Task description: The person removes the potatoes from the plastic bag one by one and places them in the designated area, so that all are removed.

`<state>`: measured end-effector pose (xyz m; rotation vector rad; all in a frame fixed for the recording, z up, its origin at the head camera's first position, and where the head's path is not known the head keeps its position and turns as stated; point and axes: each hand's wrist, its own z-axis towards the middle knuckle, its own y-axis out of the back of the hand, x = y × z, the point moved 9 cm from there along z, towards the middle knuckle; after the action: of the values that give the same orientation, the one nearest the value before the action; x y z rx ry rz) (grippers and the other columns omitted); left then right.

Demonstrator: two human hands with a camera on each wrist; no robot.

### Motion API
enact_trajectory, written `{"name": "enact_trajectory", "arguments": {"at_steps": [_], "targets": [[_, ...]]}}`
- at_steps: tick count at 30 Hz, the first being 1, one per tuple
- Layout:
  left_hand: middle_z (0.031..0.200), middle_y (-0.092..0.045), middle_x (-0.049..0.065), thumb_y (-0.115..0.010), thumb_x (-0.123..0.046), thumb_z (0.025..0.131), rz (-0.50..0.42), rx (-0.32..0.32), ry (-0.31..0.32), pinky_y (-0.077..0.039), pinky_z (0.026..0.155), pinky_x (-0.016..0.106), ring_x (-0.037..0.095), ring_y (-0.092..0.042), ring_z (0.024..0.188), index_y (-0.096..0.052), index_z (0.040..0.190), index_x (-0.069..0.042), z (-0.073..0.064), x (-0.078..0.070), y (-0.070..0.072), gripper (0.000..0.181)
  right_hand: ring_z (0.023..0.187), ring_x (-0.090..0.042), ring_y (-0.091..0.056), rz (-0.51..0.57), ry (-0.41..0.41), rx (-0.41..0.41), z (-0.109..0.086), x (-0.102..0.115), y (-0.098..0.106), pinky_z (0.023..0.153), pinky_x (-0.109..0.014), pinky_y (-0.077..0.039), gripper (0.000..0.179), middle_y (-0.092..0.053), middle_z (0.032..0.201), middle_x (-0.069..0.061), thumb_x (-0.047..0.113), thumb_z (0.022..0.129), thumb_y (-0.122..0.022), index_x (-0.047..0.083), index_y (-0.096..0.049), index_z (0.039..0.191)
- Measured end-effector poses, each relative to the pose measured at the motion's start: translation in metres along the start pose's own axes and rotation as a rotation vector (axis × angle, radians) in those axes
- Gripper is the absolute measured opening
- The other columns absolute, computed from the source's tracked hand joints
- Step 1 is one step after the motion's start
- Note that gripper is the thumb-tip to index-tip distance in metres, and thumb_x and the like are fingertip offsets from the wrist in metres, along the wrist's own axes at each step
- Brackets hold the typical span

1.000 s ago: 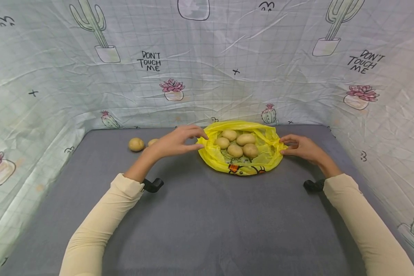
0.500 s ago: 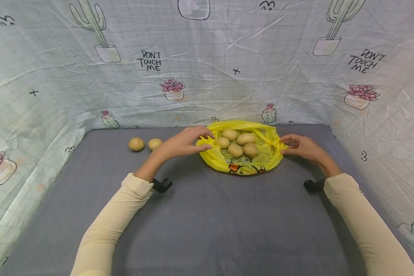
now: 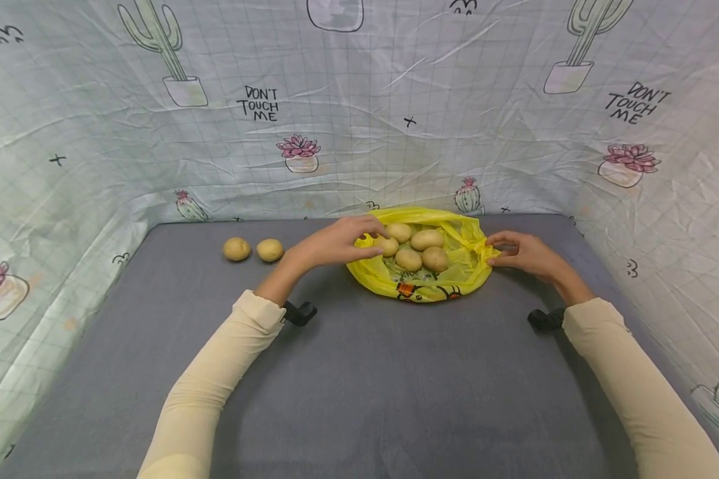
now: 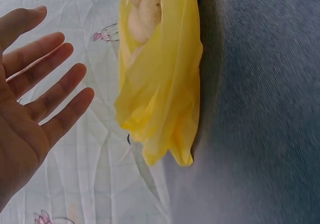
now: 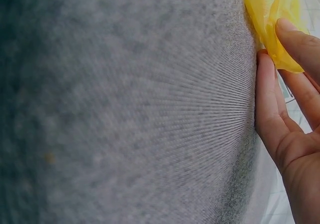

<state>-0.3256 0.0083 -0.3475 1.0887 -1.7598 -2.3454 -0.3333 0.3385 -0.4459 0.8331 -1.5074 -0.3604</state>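
A yellow plastic bag lies at the back of the table with its mouth spread wide. Several potatoes sit inside it. My left hand hovers over the bag's left rim, fingers spread and holding nothing; in the left wrist view this hand is apart from the bag. At the other end my right hand pinches the bag's gathered right edge. The right wrist view has the thumb on one side of the yellow plastic and fingers on the other.
Two loose potatoes, a left one and a right one, rest on the grey table to the left of my left hand. A cloth printed with cacti hangs close behind the table and along both sides.
My left hand has moved right, from beside the bag's left edge to over it, uncovering the second loose potato. The right hand has kept its place at the bag.
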Motion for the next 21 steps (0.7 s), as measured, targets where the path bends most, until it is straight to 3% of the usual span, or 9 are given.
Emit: {"name": "enact_trajectory", "arguments": {"at_steps": [6, 15, 21], "targets": [[0.134, -0.061, 0.009, -0.062, -0.028, 0.103, 0.007, 0.035, -0.033, -0.046, 0.101, 0.042, 0.029, -0.058, 0.122, -0.064, 0.133, -0.008, 0.016, -0.003, -0.010, 0.036, 0.130, -0.050, -0.052, -0.005, -0.005, 0.008, -0.001, 0.002, 0.001, 0.097, -0.058, -0.050, 0.058, -0.049, 0.148, -0.025, 0.035, 0.094, -0.075, 0.007, -0.055, 0.141], [0.137, -0.060, 0.011, -0.061, -0.029, 0.104, -0.027, 0.136, -0.041, -0.048, 0.102, 0.037, 0.028, -0.060, 0.121, -0.063, 0.134, -0.005, 0.042, -0.003, -0.032, 0.039, 0.129, -0.051, -0.052, -0.011, -0.010, 0.002, 0.000, 0.003, -0.001, 0.098, -0.059, -0.049, 0.057, -0.049, 0.148, -0.025, 0.034, 0.094, -0.075, 0.007, -0.056, 0.140], [0.132, -0.063, 0.012, -0.062, -0.028, 0.103, 0.025, 0.206, -0.057, -0.048, 0.100, 0.038, 0.028, -0.061, 0.116, -0.064, 0.133, -0.002, 0.056, -0.005, -0.044, 0.039, 0.131, -0.050, -0.051, -0.002, -0.017, 0.001, 0.000, 0.002, 0.000, 0.099, -0.059, -0.048, 0.057, -0.049, 0.149, -0.024, 0.033, 0.093, -0.076, 0.008, -0.056, 0.140]]}}
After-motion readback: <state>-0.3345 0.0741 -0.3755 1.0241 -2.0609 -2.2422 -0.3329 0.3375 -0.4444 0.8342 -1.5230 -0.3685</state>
